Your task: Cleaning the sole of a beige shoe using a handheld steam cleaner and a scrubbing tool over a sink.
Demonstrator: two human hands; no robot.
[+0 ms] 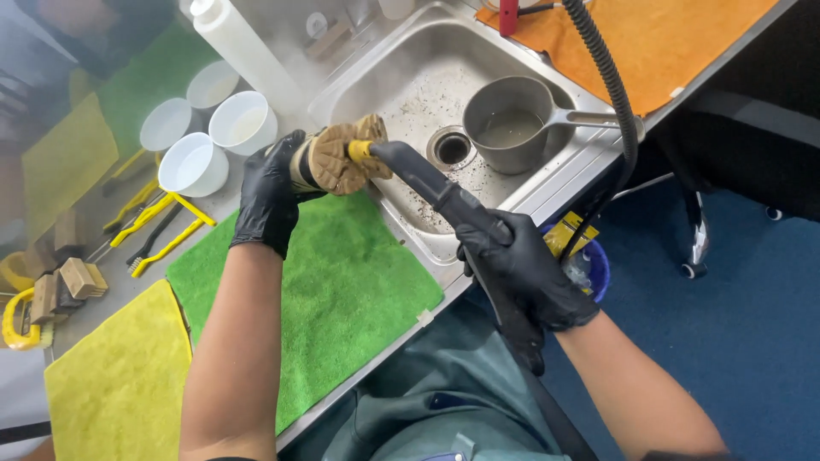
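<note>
- Our left hand (pixel 269 192) gripped the tan boot (pixel 337 158) sole-up over the sink (pixel 401 60).
- Our right hand (pixel 521 265) clenched the steam gun (pixel 436 188), nozzle on the sole.
- We judged sole-cleaning underway; steady aim mattered.

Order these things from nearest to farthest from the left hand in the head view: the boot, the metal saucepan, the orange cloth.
1. boot: held in the left hand, over the sink's edge.
2. metal saucepan: in the sink, past the drain.
3. orange cloth: on the counter behind the sink.
</note>
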